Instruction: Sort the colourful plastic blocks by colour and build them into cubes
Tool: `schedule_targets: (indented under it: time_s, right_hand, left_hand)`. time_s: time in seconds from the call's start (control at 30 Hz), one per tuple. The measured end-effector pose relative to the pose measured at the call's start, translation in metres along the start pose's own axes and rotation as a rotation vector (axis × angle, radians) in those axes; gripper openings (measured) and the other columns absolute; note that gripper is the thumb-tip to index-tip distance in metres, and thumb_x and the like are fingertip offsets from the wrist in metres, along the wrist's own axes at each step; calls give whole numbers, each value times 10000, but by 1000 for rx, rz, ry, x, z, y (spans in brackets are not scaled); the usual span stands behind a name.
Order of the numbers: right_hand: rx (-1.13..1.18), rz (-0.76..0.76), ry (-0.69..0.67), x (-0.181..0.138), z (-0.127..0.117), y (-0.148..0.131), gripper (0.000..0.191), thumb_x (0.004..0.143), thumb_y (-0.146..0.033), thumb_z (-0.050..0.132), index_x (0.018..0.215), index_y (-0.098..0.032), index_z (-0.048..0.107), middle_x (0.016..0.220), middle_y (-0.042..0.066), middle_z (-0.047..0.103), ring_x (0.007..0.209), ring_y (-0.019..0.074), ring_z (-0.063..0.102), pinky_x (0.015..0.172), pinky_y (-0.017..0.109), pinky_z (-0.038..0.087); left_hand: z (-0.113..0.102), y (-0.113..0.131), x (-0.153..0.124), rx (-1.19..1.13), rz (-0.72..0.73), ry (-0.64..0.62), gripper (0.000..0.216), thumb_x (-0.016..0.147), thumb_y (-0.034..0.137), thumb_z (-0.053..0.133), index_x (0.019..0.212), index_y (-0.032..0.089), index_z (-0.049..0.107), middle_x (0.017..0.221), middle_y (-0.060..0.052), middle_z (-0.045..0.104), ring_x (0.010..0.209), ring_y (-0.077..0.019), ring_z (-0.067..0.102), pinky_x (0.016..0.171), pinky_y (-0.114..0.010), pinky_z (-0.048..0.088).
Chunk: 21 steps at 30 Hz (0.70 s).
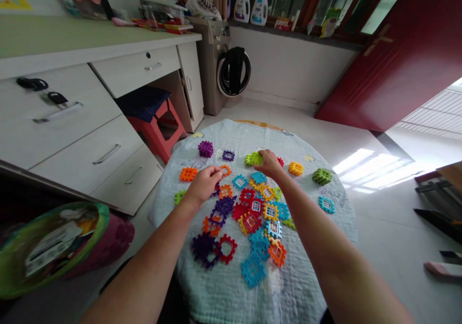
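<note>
A round table under a pale quilted cloth [224, 290] carries several square plastic interlocking tiles in many colours [252, 218]. My left hand [204, 184] reaches over the pile with its fingers curled, the fingertips pinching an orange frame tile [225, 170]. My right hand [270, 164] lies farther back, its fingers closed on a lime green block [253, 159]. A purple assembled block [205, 149] and a purple frame tile [228, 155] lie just beyond my left hand. A green block [322, 175] sits apart at the right.
A white desk with drawers [90, 117] stands to the left, a red stool [159, 126] under it. A washing machine [220, 64] is behind the table. A green and pink bag [54, 247] lies at lower left. A dark red door [404, 59] is at right.
</note>
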State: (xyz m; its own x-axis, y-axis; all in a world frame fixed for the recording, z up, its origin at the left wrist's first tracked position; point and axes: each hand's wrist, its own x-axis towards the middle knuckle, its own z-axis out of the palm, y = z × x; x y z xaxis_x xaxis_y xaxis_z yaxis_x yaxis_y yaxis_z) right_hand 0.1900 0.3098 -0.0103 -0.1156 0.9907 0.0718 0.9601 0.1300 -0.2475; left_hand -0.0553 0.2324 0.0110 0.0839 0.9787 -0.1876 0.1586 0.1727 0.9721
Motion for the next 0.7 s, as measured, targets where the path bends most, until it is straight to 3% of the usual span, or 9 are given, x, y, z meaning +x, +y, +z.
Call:
schedule_targets:
  time_s: [0.07,0.13,0.37,0.7]
  right_hand:
    - [-37,12,-38,17,2,9,508,708,-316,677,1155,-95,584,1096,150,603,1008,231,562,894,296,396]
    - [-71,4,-96,29,6,13,499,713,-325,682,1148,-99,590,1095,153,609,1011,230,565,886,292,397]
    - [-109,-38,-178,47,17,13,518,709,-360,709,1154,-126,591,1126,143,606,1040,232,565,876,289,405]
    - [-119,-38,-201,47,26,9,519,716,-358,693,1161,-112,591,1146,167,577,1076,262,555,893,309,415]
  left_hand:
    - [-7,2,2,219,88,19,111,745,259,598,683,175,633,630,15,603,648,-150,536,657,-259,403]
    - [-9,2,3,276,98,53,86,729,219,589,681,182,650,624,13,607,644,-158,536,667,-267,398]
    - [-3,1,6,-212,-118,-14,204,732,128,534,875,162,675,933,-55,686,889,-179,617,786,-287,445]
    - [-8,-1,7,-305,-195,61,221,772,141,559,967,155,661,966,-64,683,866,-153,636,767,-266,452]
